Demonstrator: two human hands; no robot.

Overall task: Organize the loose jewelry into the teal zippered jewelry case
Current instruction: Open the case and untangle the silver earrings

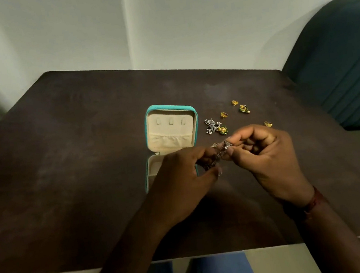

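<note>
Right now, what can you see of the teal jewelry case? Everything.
The teal jewelry case lies open on the dark table, its lid swung back away from the person. The shell is teal, the lining cream and soft-looking. The lid shows three small tabs above a gathered pocket. The base, nearer the person, shows a divider at its left. The left hand, pinching a silver piece, hides most of the base; contact is unclear. Loose jewelry lies apart to its right.

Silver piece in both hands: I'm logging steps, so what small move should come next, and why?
Likely lower the silver piece into the case: the left hand and right hand pinch it together right by the open case, while other pieces wait on the table.
</note>
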